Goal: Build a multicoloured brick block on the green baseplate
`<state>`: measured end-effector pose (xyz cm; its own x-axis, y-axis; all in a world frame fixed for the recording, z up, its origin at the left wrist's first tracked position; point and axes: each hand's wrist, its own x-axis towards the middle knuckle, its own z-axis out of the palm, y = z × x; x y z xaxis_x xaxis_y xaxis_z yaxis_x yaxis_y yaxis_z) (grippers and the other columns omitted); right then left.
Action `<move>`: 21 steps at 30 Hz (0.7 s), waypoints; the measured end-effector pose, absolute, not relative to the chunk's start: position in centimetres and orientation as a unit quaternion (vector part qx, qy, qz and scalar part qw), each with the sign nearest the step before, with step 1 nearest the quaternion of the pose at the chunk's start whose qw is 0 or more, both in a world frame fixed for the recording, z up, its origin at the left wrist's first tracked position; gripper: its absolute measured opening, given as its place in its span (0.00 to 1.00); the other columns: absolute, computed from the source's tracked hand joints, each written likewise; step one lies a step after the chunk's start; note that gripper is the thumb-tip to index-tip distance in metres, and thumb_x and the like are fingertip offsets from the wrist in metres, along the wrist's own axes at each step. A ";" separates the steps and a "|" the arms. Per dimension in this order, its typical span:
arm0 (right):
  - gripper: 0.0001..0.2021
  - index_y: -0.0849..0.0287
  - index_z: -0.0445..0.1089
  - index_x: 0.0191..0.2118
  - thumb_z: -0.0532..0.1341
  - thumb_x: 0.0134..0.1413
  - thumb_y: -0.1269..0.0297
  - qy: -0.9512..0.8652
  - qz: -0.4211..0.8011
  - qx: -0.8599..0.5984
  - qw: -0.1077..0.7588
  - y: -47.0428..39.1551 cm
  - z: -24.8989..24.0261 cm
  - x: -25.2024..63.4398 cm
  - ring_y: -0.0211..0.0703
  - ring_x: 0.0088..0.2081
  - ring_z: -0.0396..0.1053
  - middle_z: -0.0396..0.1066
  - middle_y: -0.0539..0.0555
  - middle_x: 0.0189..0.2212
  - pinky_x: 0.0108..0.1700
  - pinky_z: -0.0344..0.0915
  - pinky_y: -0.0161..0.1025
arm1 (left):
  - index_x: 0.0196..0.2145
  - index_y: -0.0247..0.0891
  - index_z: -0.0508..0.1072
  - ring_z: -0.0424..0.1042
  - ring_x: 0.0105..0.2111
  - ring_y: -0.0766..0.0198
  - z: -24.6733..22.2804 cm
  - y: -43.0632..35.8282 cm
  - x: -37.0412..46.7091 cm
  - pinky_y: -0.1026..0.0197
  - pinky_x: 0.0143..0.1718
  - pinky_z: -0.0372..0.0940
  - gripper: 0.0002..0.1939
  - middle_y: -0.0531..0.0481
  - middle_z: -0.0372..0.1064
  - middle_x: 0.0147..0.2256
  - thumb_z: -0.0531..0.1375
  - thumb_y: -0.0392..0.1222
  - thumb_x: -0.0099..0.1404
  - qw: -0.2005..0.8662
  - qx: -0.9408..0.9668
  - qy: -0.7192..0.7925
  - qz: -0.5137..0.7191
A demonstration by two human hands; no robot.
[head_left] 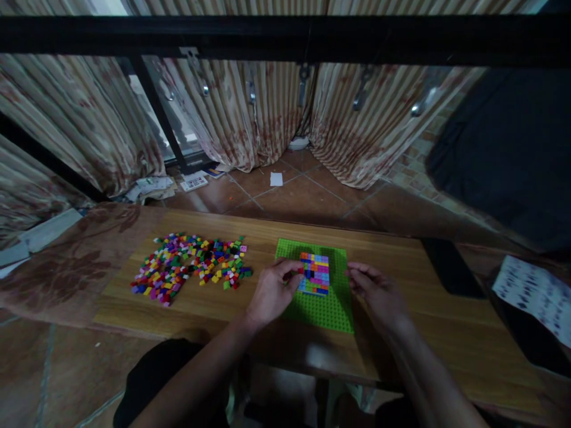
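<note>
A green studded baseplate lies on the wooden table, and a multicoloured slab of toy bricks sits on it. My left hand reaches over the plate's left side, thumb and forefinger pinched at the slab's left edge. A small reddish brick appears to be between those fingertips. Off the plate's right edge, my right hand hovers with thumb and fingers drawn together; whatever they may hold is too small to make out.
Loose coloured bricks are heaped on the table's left part. To the right lie a dark flat object and a printed sheet. A black horizontal bar crosses above, before striped curtains.
</note>
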<state>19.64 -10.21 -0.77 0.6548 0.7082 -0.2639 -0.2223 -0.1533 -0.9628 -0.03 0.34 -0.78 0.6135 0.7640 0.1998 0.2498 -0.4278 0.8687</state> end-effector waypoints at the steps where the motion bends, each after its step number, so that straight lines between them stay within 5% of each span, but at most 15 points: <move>1: 0.19 0.55 0.76 0.34 0.72 0.34 0.51 -0.189 0.378 -0.661 0.620 -10.1 -0.8 19.5 0.34 0.26 0.64 0.74 0.50 0.29 0.27 0.60 0.33 | 0.40 0.39 0.76 0.72 0.34 0.67 -0.9 0.2 0.0 0.64 0.38 0.65 0.08 0.50 0.73 0.37 0.58 0.35 0.64 0.425 0.792 0.320 0.300; 21: 0.18 0.55 0.76 0.35 0.71 0.38 0.51 -0.214 0.383 -0.663 0.607 -10.0 -0.7 18.9 0.36 0.26 0.64 0.75 0.51 0.30 0.29 0.60 0.35 | 0.44 0.40 0.75 0.71 0.34 0.66 -1.2 -0.3 0.4 0.64 0.36 0.66 0.12 0.50 0.73 0.36 0.61 0.38 0.61 0.422 0.781 0.332 0.321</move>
